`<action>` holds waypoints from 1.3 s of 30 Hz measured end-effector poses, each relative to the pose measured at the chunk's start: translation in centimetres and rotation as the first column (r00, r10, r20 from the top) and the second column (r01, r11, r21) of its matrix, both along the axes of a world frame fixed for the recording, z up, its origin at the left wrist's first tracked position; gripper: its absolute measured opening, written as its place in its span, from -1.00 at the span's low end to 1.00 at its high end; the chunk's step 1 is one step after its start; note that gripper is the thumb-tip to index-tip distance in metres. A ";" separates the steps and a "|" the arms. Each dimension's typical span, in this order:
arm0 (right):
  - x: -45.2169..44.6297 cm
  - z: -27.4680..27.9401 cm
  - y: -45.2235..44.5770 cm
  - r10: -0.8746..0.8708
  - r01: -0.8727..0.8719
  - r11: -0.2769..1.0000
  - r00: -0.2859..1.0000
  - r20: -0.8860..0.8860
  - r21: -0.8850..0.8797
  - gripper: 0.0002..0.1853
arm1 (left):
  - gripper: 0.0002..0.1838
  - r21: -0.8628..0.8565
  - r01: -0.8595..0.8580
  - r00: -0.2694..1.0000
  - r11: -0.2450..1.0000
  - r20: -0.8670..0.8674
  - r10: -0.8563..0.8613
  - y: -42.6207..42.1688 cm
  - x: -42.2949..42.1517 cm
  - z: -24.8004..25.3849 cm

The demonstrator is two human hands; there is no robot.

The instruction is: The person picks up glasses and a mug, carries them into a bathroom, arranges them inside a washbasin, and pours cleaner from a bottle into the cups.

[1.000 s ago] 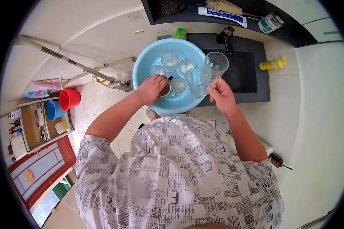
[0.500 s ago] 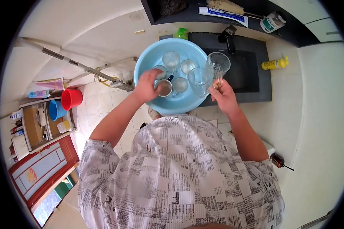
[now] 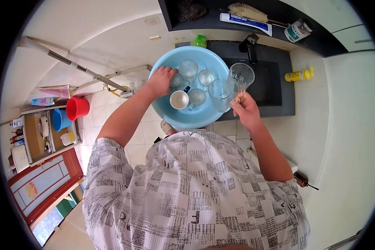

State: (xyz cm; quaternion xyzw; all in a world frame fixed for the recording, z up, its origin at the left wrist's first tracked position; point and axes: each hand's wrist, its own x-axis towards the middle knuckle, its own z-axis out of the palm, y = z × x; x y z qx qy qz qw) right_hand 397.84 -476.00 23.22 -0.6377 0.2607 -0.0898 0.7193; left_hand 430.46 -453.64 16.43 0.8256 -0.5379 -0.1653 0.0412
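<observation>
A light blue basin [image 3: 164,109] holds several glass cups and a white mug [image 3: 179,100] with a dark handle. My left hand [image 3: 161,81] is over the basin's left side, its fingers bent at a small glass [image 3: 176,80] that it partly covers; whether it grips the glass is unclear. My right hand [image 3: 246,109] is closed on the handles of two large glass mugs, one [image 3: 241,75] over the sink's edge, the other [image 3: 220,90] over the basin's right side. Between the mugs and the white mug stands another glass [image 3: 197,97].
Behind the basin is a dark sink [image 3: 262,83] with a black faucet [image 3: 249,48]. A green bottle [image 3: 200,41] and a yellow bottle [image 3: 299,75] stand nearby. Overhead, a dark shelf [image 3: 212,23] bears a toothpaste tube, brush and jar. Red and blue buckets are at left.
My left hand has let go of the white mug and moved up and left to the small glass. My right hand still holds the two large mugs. The view has shifted slightly.
</observation>
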 end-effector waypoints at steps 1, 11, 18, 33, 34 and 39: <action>-0.1 -0.1 0.0 -0.002 0.002 1.000 1.000 0.003 0.002 -0.84 | -0.03 0.008 -0.005 1.000 1.000 0.007 0.005 -0.2 0.2 0.0; -0.6 -0.3 0.0 -0.003 0.002 1.000 0.999 0.033 0.023 -0.84 | -0.04 -0.048 0.072 0.996 0.996 0.058 -0.069 -2.0 0.8 0.2; -0.4 -0.8 0.1 0.014 -0.014 1.000 1.000 0.014 -0.009 -0.84 | -0.05 -0.171 -0.043 0.999 0.984 0.013 0.046 -1.3 0.5 -1.5; 2.1 0.8 0.5 0.119 -0.115 0.992 0.989 0.090 -0.047 -0.82 | 0.04 -0.464 -0.266 0.615 0.845 -0.757 -0.222 -5.5 -8.0 12.2; 2.4 1.3 0.5 0.132 -0.127 0.990 0.988 0.085 -0.065 -0.83 | 0.05 -0.462 -0.255 0.621 0.849 -0.751 -0.223 -6.0 -7.5 12.6; 3.7 2.0 0.3 0.168 -0.158 0.984 0.977 0.133 -0.080 -0.84 | 0.13 -0.304 -0.177 0.611 0.936 -0.780 -0.138 -5.7 -5.5 14.1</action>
